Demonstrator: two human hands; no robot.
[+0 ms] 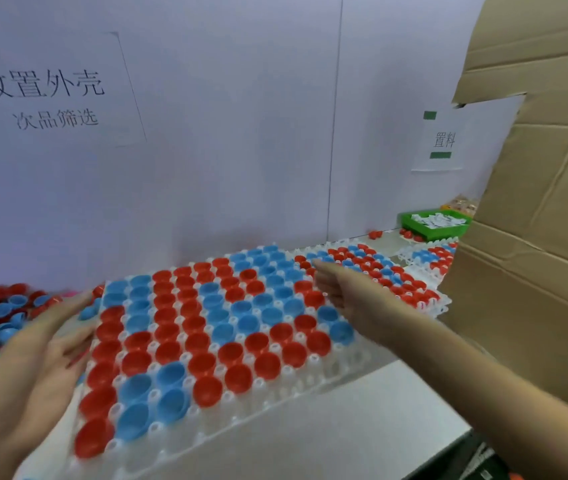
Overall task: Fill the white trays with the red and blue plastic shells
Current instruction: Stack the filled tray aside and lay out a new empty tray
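Left hand (46, 344): fingers straight, at near tray's (275, 403) left edge | right hand (341, 289): loosely curled, empty, over right edge | bare surface (362, 427) in front

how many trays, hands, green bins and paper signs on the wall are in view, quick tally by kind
white trays: 3
hands: 2, left hand and right hand
green bin: 1
paper signs: 2
total: 8
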